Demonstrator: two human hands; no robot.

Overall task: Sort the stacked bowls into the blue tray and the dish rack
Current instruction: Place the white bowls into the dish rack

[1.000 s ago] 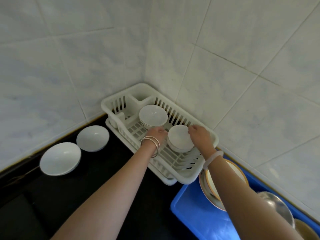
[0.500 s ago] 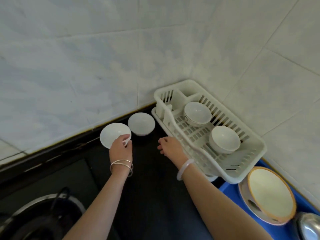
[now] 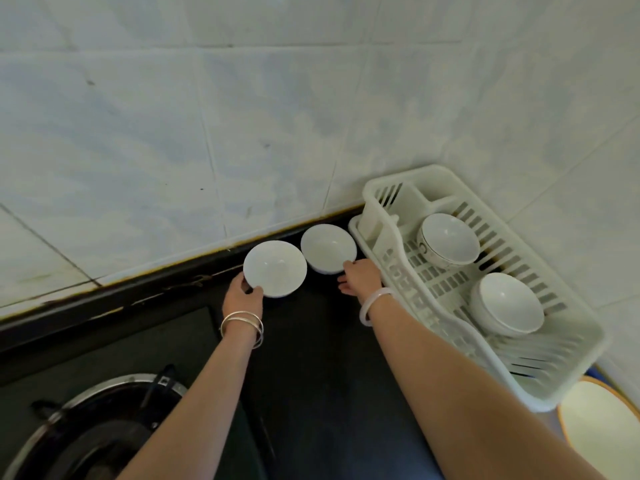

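Centre frame, on the black counter (image 3: 322, 375), I log:
- left bowl (image 3: 274, 268): left hand (image 3: 240, 299) grips it, thumb over the near rim.
- right bowl (image 3: 328, 248): right hand (image 3: 360, 280) touches the near rim; I cannot tell if it grips.

At right, the rack (image 3: 571, 344) holds two more bowls. Burner (image 3: 97, 431) at lower left, tiled wall (image 3: 242, 116) behind.

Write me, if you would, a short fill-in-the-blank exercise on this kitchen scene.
1. The dish rack holds ___ bowls.
2. The left grip holds the left bowl on the ___ counter.
3. The right grip touches the right bowl, which sits between the left bowl and the ___.
Missing words: two; black; dish rack.
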